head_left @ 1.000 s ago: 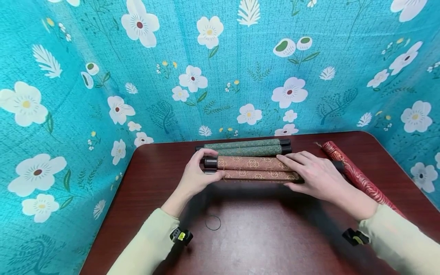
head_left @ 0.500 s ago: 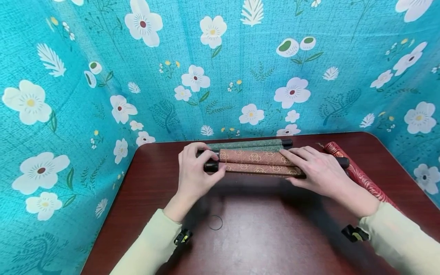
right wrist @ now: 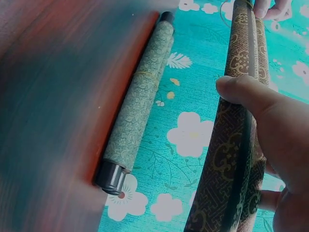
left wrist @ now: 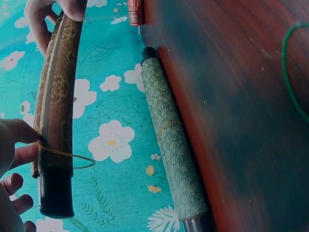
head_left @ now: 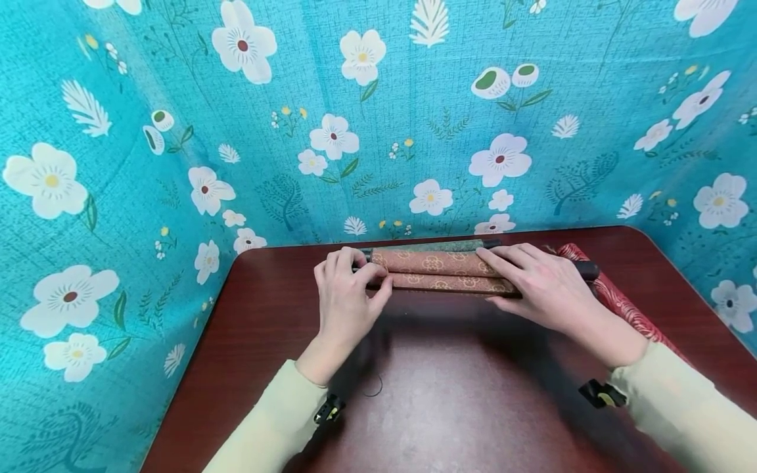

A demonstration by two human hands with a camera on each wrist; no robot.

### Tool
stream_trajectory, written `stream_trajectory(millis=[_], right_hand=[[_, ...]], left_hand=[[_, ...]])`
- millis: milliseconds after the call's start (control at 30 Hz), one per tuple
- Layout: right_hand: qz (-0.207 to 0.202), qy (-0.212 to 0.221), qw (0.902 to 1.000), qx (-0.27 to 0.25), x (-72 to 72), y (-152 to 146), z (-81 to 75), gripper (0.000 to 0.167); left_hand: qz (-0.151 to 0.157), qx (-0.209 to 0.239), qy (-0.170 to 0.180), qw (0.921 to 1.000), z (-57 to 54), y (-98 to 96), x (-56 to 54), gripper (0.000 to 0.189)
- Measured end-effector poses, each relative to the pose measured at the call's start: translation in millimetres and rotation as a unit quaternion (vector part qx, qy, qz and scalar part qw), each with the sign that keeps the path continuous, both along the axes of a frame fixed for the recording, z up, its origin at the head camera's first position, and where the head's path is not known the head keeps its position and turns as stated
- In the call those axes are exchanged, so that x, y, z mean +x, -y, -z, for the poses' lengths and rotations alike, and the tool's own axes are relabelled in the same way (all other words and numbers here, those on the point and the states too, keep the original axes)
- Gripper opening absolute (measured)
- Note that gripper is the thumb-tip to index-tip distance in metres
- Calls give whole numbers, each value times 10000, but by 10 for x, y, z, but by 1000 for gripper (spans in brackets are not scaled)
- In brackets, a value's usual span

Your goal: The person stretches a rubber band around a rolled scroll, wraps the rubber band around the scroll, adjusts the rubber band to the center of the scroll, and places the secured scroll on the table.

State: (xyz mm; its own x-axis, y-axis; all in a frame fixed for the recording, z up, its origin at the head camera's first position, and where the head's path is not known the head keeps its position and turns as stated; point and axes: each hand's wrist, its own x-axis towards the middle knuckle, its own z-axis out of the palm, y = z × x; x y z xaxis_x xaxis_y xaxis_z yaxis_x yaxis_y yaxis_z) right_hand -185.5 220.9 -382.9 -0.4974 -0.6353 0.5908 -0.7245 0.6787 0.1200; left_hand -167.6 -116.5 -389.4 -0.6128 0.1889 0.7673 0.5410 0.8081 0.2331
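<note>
A rolled hanging scroll (head_left: 440,264), brownish red with gold flowers, black knobs and two parallel rolls, is held lengthwise above the table. My right hand (head_left: 541,282) grips its right part, thumb on the near side and fingers over the top. At the left end, my left hand (head_left: 349,289) pinches with bent fingers at a thin yellow band (left wrist: 67,153) around the scroll, beside the black knob (left wrist: 56,193). In the left wrist view, a slack loop of that band stands out from the scroll. The left fingers mostly cover this end in the head view.
A green patterned scroll (left wrist: 169,135) with its own band lies at the table's back edge, partly hidden in the head view. A red scroll (head_left: 633,312) lies slantwise at the right. A thin dark band (head_left: 374,389) is on the table (head_left: 437,394). Flowered cloth (head_left: 408,118) hangs behind.
The brownish red scroll has risen slightly and moved back, now covering more of the green one. My left fingers have shifted from spanning the end knobs to pinching at the band. My right hand keeps its grip.
</note>
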Motion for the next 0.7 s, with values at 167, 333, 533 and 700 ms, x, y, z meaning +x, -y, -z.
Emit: stream_trajectory(millis=[167, 333, 533, 700], right_hand=[[-13, 16, 10000, -51, -23, 30, -15, 81], [47, -27, 10000, -78, -48, 33, -25, 80], [-19, -5, 9999, -172, -72, 16, -27, 79], [-43, 0, 9996, -269, -95, 10, -33, 79]], left_hand=[[113, 271, 143, 9995, 13, -40, 30, 10], [401, 548, 150, 9976, 43, -84, 84, 7], [1022, 1007, 378, 9889, 109, -123, 160, 8], [1983, 1431, 697, 9671, 139, -147, 228, 10]])
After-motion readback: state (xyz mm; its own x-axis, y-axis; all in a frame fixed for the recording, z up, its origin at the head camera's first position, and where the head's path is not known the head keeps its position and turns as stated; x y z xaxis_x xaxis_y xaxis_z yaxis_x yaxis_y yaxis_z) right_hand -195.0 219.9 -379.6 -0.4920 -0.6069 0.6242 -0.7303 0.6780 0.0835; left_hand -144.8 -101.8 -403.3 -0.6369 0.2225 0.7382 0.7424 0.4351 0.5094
